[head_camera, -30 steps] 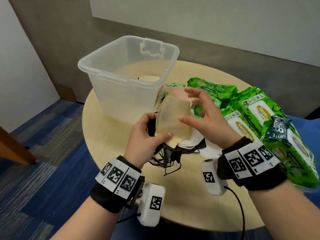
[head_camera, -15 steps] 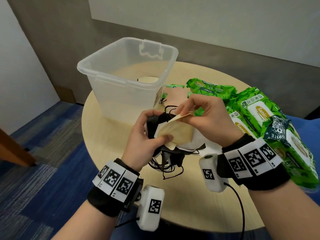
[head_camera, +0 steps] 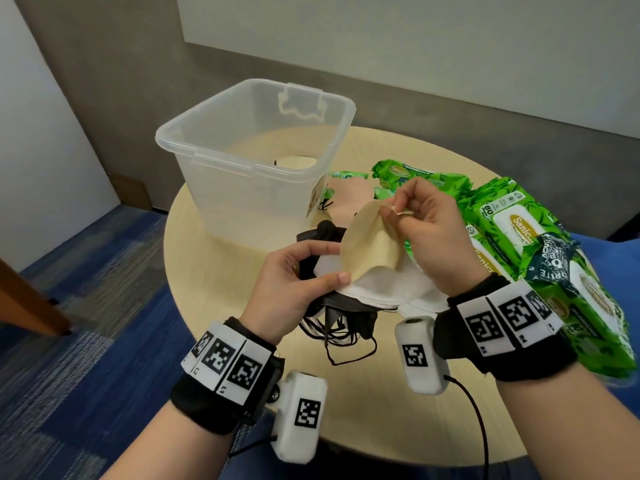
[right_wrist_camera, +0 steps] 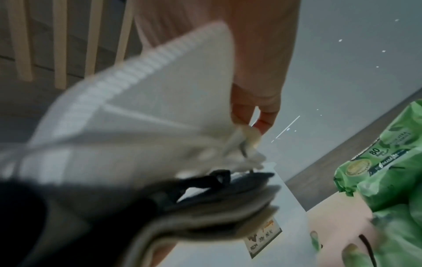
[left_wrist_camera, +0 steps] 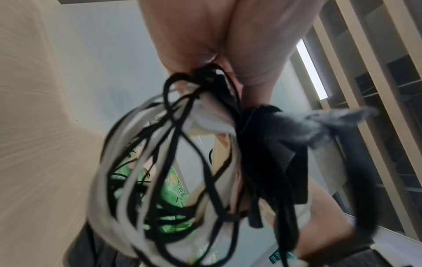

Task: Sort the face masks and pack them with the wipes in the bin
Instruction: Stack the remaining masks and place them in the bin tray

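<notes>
A: Hands first. Left hand (head_camera: pixel 294 282) grips a stack of face masks (head_camera: pixel 367 289), thumb on top, fingers curled under, just in front of the clear bin (head_camera: pixel 256 140). White and black layers show in the stack; black and white ear loops (left_wrist_camera: pixel 160 162) dangle below it, a tangled bunch in the left wrist view.

B: Right hand?

A: Right hand (head_camera: pixel 426 233) pinches the upper edge of the top mask, a beige mask (head_camera: pixel 370 247), between thumb and forefinger and lifts that edge off the stack. The lower edge of the beige mask sits under the left thumb. Right wrist view is blurred; fingertips (right_wrist_camera: pixel 262 124) closed on a pale corner are about all it gives.

B: Bin contents?

A: One pale round thing on the bin floor, seen through the wall; cannot tell what it is. Bin stands upright, lid off, on the round wooden table (head_camera: pixel 381 393).

B: Wipes?

A: Green wipe packs (head_camera: pixel 512 230) lie to the right of the bin, on the table, several overlapping, one dark pack (head_camera: pixel 550 258) on top. A pink mask (head_camera: pixel 349 199) lies flat just beside the bin's right wall.
</notes>
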Demonstrator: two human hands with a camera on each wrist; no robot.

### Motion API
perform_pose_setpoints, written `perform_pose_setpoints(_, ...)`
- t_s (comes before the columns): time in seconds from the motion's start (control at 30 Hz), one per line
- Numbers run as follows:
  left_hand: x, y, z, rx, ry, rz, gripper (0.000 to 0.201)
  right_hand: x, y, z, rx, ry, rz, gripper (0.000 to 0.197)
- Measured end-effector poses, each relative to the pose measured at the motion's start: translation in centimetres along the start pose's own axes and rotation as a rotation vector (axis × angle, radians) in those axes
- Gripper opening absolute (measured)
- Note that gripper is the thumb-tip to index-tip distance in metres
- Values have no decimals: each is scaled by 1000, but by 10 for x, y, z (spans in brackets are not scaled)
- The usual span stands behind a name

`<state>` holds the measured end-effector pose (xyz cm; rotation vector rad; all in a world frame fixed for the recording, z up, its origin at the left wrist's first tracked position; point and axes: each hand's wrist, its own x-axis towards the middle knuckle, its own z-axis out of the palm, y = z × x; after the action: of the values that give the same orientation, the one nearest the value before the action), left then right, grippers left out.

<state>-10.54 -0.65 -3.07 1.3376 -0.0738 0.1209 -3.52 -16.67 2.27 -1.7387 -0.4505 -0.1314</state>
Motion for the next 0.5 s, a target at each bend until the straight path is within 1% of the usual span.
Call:
perform_pose_setpoints(0.2, 1, -3, -1, 83, 62, -23, 23, 6, -4, -17, 83, 280, 20, 29)
perform_pose_setpoints(0.27, 2, -4, -2, 129, 82, -24, 21, 7, -4, -21, 103, 333, 26, 30)
perform_pose_setpoints(0.37, 4, -7, -5, 208, 138, -24, 23, 6, -5, -24, 133, 308, -10, 36)
perform_pose_setpoints(0.43, 6, -9, -7, 237, 186, -27, 22, 6, -5, -25, 156, 231, -43, 39)
perform_pose_setpoints(0.5, 8, -10, -9, 219, 228, -48, 20, 4, -6, -24, 199, 118, -55, 36)
